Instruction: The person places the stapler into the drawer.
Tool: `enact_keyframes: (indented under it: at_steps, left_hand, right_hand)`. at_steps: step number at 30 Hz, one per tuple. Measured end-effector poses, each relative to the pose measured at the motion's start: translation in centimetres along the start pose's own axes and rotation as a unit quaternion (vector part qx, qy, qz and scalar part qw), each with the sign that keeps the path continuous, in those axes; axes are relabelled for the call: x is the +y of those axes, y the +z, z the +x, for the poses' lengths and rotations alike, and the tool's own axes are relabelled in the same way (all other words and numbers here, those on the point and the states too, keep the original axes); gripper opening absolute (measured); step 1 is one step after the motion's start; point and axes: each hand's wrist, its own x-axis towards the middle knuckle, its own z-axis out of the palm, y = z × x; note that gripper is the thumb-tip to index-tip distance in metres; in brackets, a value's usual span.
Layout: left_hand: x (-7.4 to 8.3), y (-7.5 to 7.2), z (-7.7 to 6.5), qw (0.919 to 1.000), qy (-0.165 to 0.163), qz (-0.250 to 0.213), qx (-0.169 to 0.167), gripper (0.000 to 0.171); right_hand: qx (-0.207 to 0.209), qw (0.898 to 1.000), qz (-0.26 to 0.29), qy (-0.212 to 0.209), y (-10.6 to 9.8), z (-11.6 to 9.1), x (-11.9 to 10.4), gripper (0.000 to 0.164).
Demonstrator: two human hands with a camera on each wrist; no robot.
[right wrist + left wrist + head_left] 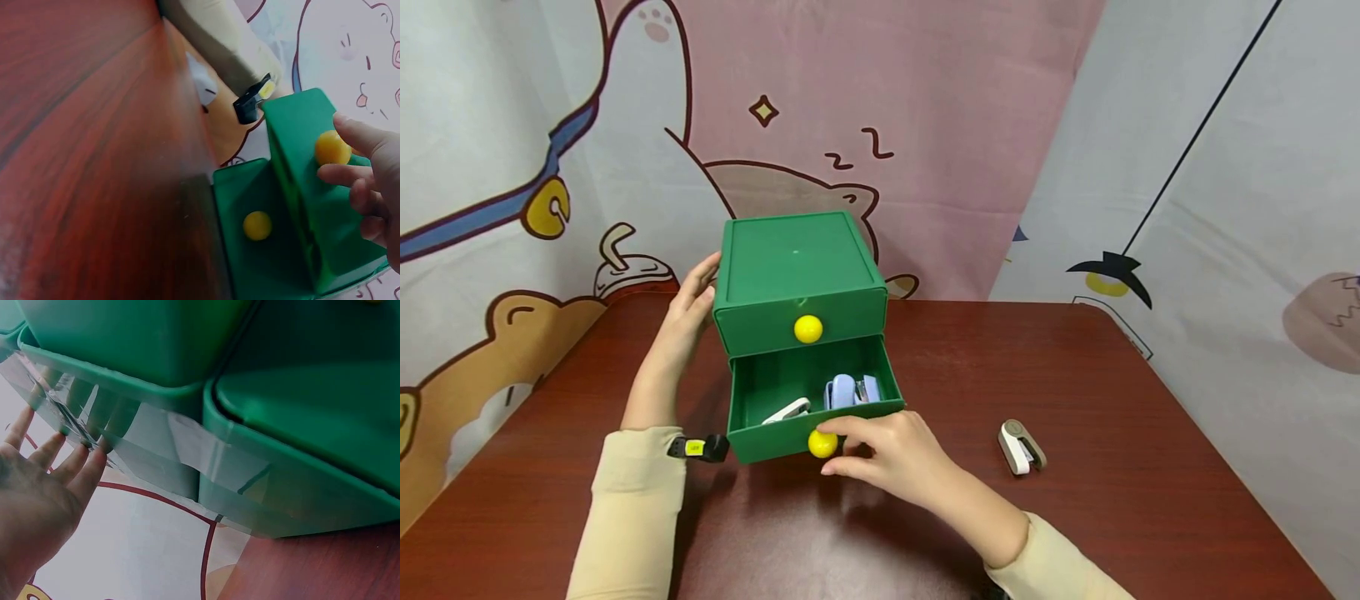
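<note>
A green two-drawer box (797,258) stands towards the far left of the table. Its lower drawer (767,446) is pulled out, while the upper drawer (756,332) sits closed. The right hand (891,450) has its thumb and index finger around the lower yellow knob (823,443); the same knob (332,148) shows between them in the right wrist view. Against the box's left side, the left hand (47,487) rests its extended fingertips. Inside the lower drawer lie a lavender stapler (844,392) and a white object (787,411), partly hidden by the drawer front.
On the brown table (955,367), right of the box, lies a small white and grey stapler (1021,447). A printed curtain (970,125) hangs behind the table. The left wrist wears a black band (700,448) with a yellow label.
</note>
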Motion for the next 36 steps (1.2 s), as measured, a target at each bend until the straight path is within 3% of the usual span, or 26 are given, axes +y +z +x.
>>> enact_keyframes:
  at_steps: [6, 12, 18, 24, 36]
  left_hand:
    - [0.0, 0.0, 0.0, 1.0, -0.006, 0.003, 0.001, 0.056]
    - [0.1, -0.1, -0.1, 0.9999, -0.011, 0.007, 0.003, 0.056]
    - [0.1, -0.1, -0.2, 0.9998, -0.015, 0.011, 0.003, 0.056]
    - [0.0, -0.1, -0.1, 0.9999, -0.01, 0.004, 0.002, 0.055]
    - [0.0, 0.1, 0.1, 0.9999, 0.006, -0.014, 0.001, 0.055]
  right_hand:
    - [-0.024, 0.992, 0.097, 0.071, 1.0, -0.5, 0.3, 0.036]
    - [-0.011, 0.987, 0.142, 0.079, 1.5, -0.3, 0.5, 0.031]
    - [-0.004, 0.984, 0.147, 0.102, 1.9, 0.6, 1.1, 0.029]
    - [0.003, 0.984, 0.116, 0.138, 2.6, 1.7, 2.5, 0.029]
    - [0.041, 0.972, 0.11, 0.203, 4.3, 3.4, 5.0, 0.026]
